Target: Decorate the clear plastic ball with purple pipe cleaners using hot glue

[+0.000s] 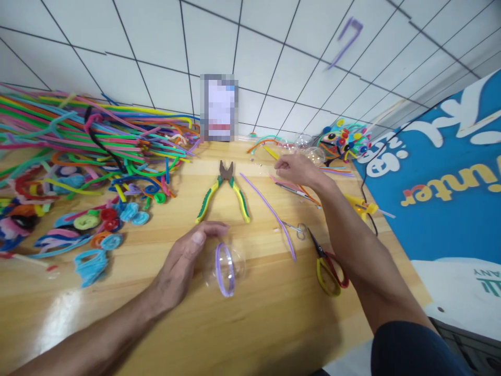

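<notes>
Head view: clear, purple-ringed ball

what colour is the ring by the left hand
The ring is light purple; it shows best in the head view, beside the left hand.

Can't read the pixelated smartphone. Can't see into the curled right hand. Can't follow the pipe cleaners beyond the left edge, nor the dark sleeve below the bottom.

wooden table | pliers | scissors | purple pipe cleaner | clear ball | pipe-cleaner pile
</notes>
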`<state>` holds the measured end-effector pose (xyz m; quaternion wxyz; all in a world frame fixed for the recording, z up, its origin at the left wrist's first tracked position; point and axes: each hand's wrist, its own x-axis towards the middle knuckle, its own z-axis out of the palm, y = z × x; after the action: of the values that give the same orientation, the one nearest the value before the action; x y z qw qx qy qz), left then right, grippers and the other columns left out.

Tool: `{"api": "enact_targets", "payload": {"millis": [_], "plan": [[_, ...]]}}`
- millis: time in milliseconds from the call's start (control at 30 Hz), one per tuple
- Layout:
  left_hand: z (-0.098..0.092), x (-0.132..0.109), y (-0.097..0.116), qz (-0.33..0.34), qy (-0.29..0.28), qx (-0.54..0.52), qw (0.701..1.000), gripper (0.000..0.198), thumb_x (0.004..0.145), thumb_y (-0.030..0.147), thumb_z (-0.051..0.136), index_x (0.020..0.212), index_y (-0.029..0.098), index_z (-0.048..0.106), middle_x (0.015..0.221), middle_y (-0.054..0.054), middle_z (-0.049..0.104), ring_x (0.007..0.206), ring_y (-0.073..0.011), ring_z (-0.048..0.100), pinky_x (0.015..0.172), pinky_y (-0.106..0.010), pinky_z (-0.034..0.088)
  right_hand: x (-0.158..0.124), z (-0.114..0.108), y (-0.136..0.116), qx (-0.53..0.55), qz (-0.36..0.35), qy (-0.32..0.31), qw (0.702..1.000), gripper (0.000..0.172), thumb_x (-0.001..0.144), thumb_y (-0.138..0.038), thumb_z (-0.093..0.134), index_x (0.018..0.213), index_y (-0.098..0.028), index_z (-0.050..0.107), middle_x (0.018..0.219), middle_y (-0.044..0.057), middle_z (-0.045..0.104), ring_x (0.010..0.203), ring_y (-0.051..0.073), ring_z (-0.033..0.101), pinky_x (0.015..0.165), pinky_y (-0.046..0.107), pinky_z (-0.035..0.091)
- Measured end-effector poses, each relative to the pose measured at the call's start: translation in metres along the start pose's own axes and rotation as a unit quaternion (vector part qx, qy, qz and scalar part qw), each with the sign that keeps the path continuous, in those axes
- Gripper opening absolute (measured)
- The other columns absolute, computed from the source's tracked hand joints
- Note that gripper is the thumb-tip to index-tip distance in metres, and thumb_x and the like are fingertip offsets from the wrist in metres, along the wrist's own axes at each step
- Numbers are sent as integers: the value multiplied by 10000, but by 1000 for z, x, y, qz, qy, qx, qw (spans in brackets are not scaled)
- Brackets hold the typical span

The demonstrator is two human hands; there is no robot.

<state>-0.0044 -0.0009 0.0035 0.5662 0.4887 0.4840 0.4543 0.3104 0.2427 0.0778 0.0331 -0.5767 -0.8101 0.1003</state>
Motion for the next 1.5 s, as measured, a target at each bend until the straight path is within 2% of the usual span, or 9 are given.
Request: {"api": "enact_targets", "payload": {"millis": [200,500,700,867,1000,1100,1200,1333,1500], "plan": [[0,1,-1,2,10,-9,1000,641,1046,796,524,1139,264,868,1352,-118,828,1399,-405,678,1231,-524,533,-20,16,1,3,29,-46,999,141,921,-178,752,1034,-200,833,1032,73,875,961,241,792,790,299,508],[1,2,-2,11,22,-30,999,626,1032,798,570,1101,265,890,1300,-122,848,1356,-400,712,1175,-511,573,-12,23,0,36,2,34,999,169,978,-180,623,1016,-193,788,1075,102,848,995,262,739,836,333,482],[6,8,-1,18,58,-123,991,605,990,778,685,1079,214,886,1231,-134,868,1207,-352,781,1117,-481,596,-22,7,-16,146,-94,182,968,89,994,-199,621,975,-218,707,981,55,798,909,241,697,851,353,494],[2,19,41,42,118,-171,977,562,899,735,828,1027,189,865,1134,-120,876,1007,-273,819,917,-389,652,-59,-17,-55,90,-270,272,919,136,1095,-217,617,1030,-235,735,1011,49,800,946,239,717,883,376,525],[1,27,87,-21,7,-137,990,678,827,780,856,1110,164,840,1116,-134,864,737,-199,770,633,-301,592,-95,-21,-96,4,-397,333,855,144,1150,-234,597,1140,-212,739,1013,70,811,953,241,719,875,384,543],[7,34,107,-64,-105,-102,987,625,756,707,951,1008,151,816,964,-112,855,599,-135,674,543,-250,505,-117,-18,-118,-46,-433,326,839,208,1166,-202,542,1193,-197,749,1018,81,818,912,236,706,821,382,535],[15,40,112,-35,-137,-79,987,537,703,627,1002,826,161,764,791,-44,793,514,-86,547,504,-236,437,-130,-17,-122,-48,-389,270,879,312,1190,-251,470,1215,-239,781,1033,95,816,938,247,710,829,389,535],[19,44,110,18,-125,-40,991,500,716,595,987,759,175,720,733,-26,766,546,-92,547,553,-241,453,-134,-24,-102,48,-273,210,938,260,1149,-320,569,1108,-268,820,1045,110,805,1007,268,712,913,398,544],[20,48,115,81,-123,23,989,463,738,584,965,869,183,775,765,-27,783,610,-116,593,592,-244,474,-136,-30,-82,293,-156,125,935,253,1043,-420,677,960,-232,825,807,12,715,775,188,629,740,315,476]]}}
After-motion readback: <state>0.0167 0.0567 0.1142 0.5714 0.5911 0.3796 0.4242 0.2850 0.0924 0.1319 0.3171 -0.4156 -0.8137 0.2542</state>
